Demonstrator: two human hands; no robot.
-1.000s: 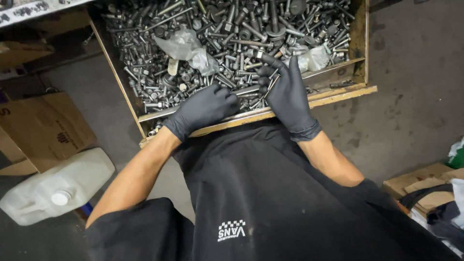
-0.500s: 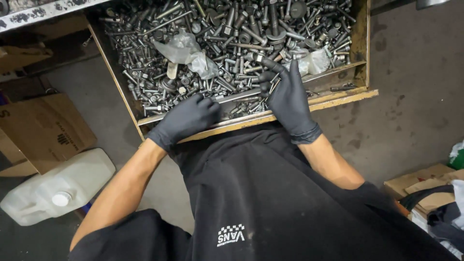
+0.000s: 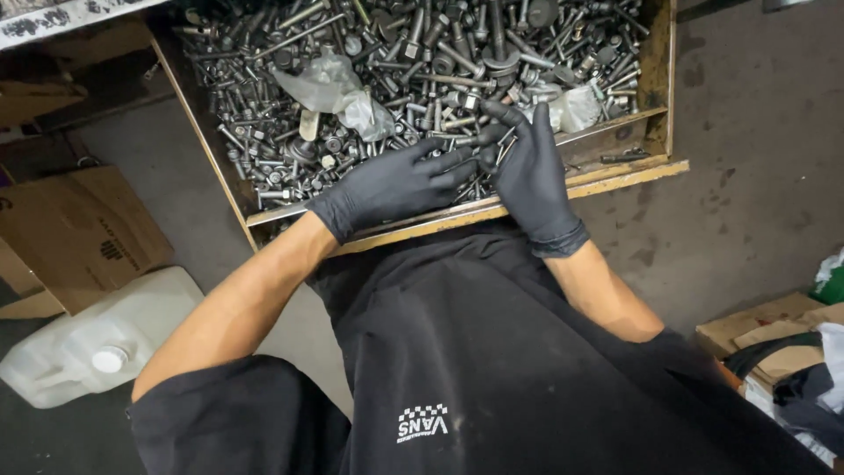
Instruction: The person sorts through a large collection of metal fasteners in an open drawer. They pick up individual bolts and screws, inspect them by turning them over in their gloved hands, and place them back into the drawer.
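Left hand [image 3: 396, 186], right hand [image 3: 527, 171] touching bolts [image 3: 422, 62] in one crate [image 3: 655, 53].

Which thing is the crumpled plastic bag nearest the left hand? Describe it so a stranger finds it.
Start at the wooden crate heaped with grey bolts. Above the gloved left hand lies the crumpled plastic bag: soft, pale and translucent among hard dark metal.

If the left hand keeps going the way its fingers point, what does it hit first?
The left hand points right across the bolt pile, so it would likely meet the right hand first; their fingertips look nearly touching, though depth is unclear.
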